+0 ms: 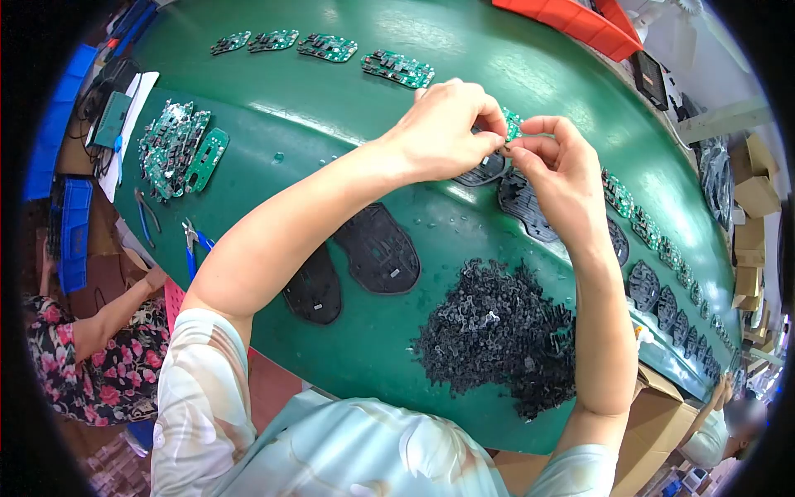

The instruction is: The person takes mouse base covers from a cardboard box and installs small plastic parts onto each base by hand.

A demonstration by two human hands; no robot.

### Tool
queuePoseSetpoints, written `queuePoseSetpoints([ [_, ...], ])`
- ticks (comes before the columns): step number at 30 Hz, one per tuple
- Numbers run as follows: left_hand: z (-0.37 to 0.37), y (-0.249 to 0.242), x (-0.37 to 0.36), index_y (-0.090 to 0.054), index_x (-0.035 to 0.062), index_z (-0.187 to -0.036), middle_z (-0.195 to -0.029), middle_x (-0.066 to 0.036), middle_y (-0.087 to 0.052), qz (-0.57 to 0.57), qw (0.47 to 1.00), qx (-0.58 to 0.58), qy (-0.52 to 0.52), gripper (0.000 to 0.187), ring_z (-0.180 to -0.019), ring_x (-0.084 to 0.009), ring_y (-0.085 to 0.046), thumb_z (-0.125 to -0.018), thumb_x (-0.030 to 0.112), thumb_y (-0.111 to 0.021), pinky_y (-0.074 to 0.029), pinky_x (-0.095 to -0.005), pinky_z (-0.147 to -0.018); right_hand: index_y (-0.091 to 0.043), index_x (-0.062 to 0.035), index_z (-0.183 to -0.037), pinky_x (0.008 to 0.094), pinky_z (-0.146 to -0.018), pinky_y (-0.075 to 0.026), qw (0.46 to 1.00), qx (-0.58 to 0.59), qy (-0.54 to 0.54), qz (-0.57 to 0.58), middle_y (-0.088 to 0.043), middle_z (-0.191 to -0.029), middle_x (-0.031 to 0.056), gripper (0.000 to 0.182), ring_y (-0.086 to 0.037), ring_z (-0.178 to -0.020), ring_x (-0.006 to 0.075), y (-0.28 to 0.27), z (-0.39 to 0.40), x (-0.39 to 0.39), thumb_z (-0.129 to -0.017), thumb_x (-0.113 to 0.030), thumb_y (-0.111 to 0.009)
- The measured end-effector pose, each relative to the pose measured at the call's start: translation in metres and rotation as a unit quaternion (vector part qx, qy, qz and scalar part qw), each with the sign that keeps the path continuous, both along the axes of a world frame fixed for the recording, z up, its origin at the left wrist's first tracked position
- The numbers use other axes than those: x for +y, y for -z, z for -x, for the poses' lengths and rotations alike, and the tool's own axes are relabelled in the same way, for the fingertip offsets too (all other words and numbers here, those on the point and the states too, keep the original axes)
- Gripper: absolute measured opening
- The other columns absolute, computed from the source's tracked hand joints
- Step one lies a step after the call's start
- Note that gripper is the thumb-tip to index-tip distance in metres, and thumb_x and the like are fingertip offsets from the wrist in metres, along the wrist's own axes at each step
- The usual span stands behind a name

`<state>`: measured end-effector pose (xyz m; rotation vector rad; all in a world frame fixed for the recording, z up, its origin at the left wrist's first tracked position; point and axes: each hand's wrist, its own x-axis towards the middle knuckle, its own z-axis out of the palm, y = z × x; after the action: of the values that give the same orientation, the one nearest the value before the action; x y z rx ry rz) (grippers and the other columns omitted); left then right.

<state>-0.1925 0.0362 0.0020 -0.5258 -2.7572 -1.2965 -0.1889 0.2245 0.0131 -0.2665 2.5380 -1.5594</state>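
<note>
My left hand [451, 124] reaches over the table with thumb and forefinger pinched together; what they hold is hidden. Facing it, my right hand [559, 161] is closed in a pinch on a small black part [508, 149], the fingertips of both hands nearly meeting. Just behind the fingertips shows a green circuit board [513, 123], partly covered by the hands. Below them lie black plastic mouse-shaped shells, one [484, 172] under my left hand and another [523, 207] beside my right wrist. A heap of small black plastic parts [489, 327] sits nearer my body.
More circuit boards [397, 69] line the far side, and a pile of them [172, 149] lies left. Two dark shells [381, 248] rest near my left forearm. Blue-handled cutters [192, 240] and pliers [147, 217] lie left. A red bin [571, 21] stands at the back. Other people sit either side.
</note>
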Motion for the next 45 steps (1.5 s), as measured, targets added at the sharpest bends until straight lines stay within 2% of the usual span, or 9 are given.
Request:
queuePoseSetpoints([
  [1,0.003,0.008,0.001,-0.071,0.0032,-0.087,-0.09,-0.007,-0.066,0.045,0.998,0.052,-0.002,0.011,-0.095,-0.0238,-0.061,-0.081,0.013,-0.072,-0.047,-0.0379,-0.087,-0.06,0.0016,-0.113,0.0316,-0.079,-0.054,1.0,0.012,0.004,-0.025,-0.073,-0.094,0.0137,0.028,-0.068,-0.083,0.0178,0.003,0.002,0.002,-0.087,-0.004,-0.067],
  [4,0.011,0.023,0.007,-0.072,0.0068,-0.082,-0.092,-0.008,-0.062,0.121,0.988,0.096,-0.026,0.005,-0.101,-0.029,-0.054,-0.078,0.01,-0.07,-0.039,-0.0442,-0.092,-0.061,0.0012,-0.111,0.0321,-0.08,-0.054,0.995,0.061,0.018,-0.084,-0.072,-0.094,0.013,0.026,-0.068,-0.083,0.0191,0.006,0.005,0.007,-0.086,-0.003,-0.066],
  [10,0.024,0.029,0.024,-0.073,0.0078,-0.072,-0.092,-0.009,-0.062,0.236,0.971,0.032,-0.035,0.005,-0.103,-0.0294,-0.054,-0.073,0.006,-0.069,-0.037,-0.0491,-0.089,-0.062,0.0013,-0.109,0.0331,-0.079,-0.055,0.991,0.086,0.019,-0.102,-0.071,-0.093,0.0127,0.024,-0.069,-0.084,0.0198,0.011,0.008,0.012,-0.086,-0.003,-0.066],
  [23,0.025,0.033,0.036,-0.072,0.0097,-0.069,-0.093,-0.01,-0.063,0.251,0.963,0.046,-0.082,0.005,-0.103,-0.0308,-0.055,-0.068,0.005,-0.07,-0.037,-0.05,-0.087,-0.063,0.0045,-0.107,0.0361,-0.079,-0.055,0.991,0.072,-0.014,-0.11,-0.072,-0.094,0.0181,0.024,-0.071,-0.089,0.0258,0.024,0.017,0.01,-0.085,-0.003,-0.066],
  [31,0.031,0.026,0.031,-0.072,0.0104,-0.069,-0.093,-0.007,-0.061,0.235,0.971,-0.015,-0.031,0.007,-0.105,-0.0304,-0.055,-0.069,0.004,-0.07,-0.035,-0.0492,-0.088,-0.064,0.0012,-0.105,0.0434,-0.08,-0.053,0.983,0.106,-0.011,-0.147,-0.071,-0.093,0.0175,0.023,-0.068,-0.085,0.0332,0.023,0.015,0.011,-0.084,-0.007,-0.068],
  [38,0.024,0.029,0.039,-0.072,0.0099,-0.069,-0.095,-0.01,-0.062,0.257,0.964,0.017,-0.067,0.007,-0.106,-0.0305,-0.054,-0.069,0.004,-0.069,-0.035,-0.0496,-0.089,-0.064,-0.0004,-0.104,0.0446,-0.081,-0.051,0.978,0.125,-0.017,-0.169,-0.071,-0.093,0.0166,0.022,-0.066,-0.089,0.0355,0.025,0.016,0.009,-0.083,-0.007,-0.068],
  [41,0.022,0.026,0.04,-0.072,0.0093,-0.068,-0.095,-0.011,-0.063,0.255,0.964,0.01,-0.07,0.007,-0.107,-0.0316,-0.054,-0.068,0.004,-0.068,-0.035,-0.0498,-0.09,-0.065,-0.0002,-0.101,0.046,-0.079,-0.052,0.978,0.129,-0.024,-0.165,-0.071,-0.09,0.0184,0.021,-0.066,-0.087,0.0374,0.028,0.017,0.009,-0.081,-0.007,-0.069],
  [45,0.023,0.029,0.047,-0.073,0.009,-0.068,-0.097,-0.012,-0.064,0.244,0.964,0.021,-0.103,0.005,-0.108,-0.0336,-0.054,-0.067,0.007,-0.068,-0.036,-0.0509,-0.09,-0.068,0.0007,-0.096,0.0471,-0.081,-0.053,0.97,0.095,-0.025,-0.222,-0.07,-0.089,0.0234,0.021,-0.068,-0.087,0.0408,0.021,0.02,0.005,-0.076,-0.006,-0.068],
])
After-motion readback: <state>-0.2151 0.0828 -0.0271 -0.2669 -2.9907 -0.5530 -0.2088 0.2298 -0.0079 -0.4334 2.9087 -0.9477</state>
